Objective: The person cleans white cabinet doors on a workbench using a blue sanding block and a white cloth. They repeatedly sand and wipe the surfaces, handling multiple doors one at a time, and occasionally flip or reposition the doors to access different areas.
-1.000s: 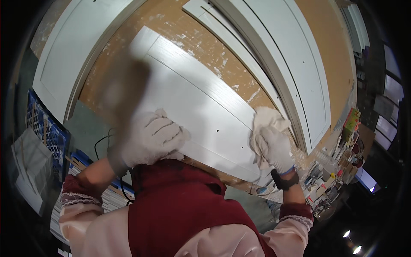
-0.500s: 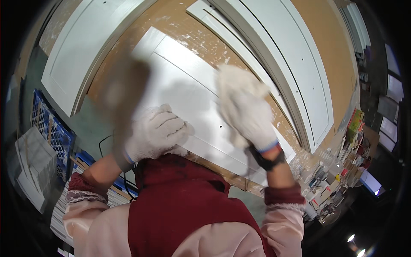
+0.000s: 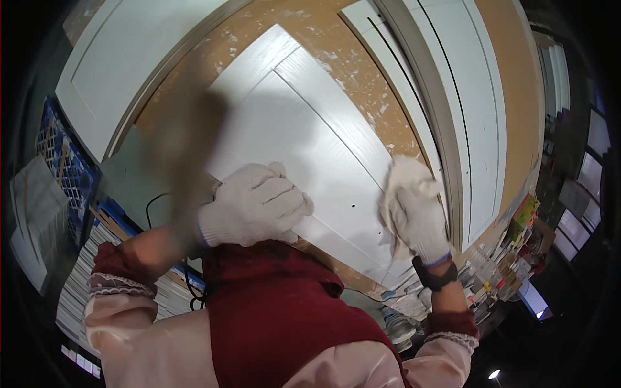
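Observation:
A white panel with grooved lines and small dark holes lies at a slant on the brown worktop. My left hand, in a white knit glove, has its fingers curled over the panel's near left edge. What lies under its palm is hidden. My right hand, gloved too, holds a bunched cream cloth against the panel near its right end. The cloth spreads out beyond the fingers on the left and far sides.
White panels lie at the far left and the right, beside a narrow white strip. A blue crate stands at left. Clutter fills the right. A blurred brown shape blocks part of the view.
My right hand and the cloth have slid right and nearer along the panel. The left hand stays at the near edge. The whole view has shifted a little.

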Demonstrator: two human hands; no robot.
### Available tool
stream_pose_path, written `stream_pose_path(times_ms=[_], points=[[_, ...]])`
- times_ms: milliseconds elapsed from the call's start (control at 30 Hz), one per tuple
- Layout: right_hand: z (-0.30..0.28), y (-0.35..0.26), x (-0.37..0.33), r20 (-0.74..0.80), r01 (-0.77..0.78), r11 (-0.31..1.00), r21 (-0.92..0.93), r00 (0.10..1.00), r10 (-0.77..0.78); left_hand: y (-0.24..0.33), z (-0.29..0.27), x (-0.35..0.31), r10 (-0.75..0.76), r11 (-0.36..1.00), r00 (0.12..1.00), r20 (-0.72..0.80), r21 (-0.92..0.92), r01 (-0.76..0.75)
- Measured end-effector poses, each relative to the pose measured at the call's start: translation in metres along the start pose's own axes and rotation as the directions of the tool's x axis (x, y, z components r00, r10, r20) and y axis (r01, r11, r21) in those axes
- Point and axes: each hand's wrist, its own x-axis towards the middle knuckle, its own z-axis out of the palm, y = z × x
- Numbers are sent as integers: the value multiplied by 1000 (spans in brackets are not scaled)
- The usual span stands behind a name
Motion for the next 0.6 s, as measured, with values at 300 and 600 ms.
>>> stream_pose_path(times_ms=[300, 600], points=[[-65, -139, 181, -237, 264, 957, -120, 929, -286, 0, -2, -4, 11, 999, 996, -85, 43, -8], [-50, -63, 88, -123, 67, 997, 45, 991, -61, 1, -11, -4, -44, 995, 999, -11, -92, 43]])
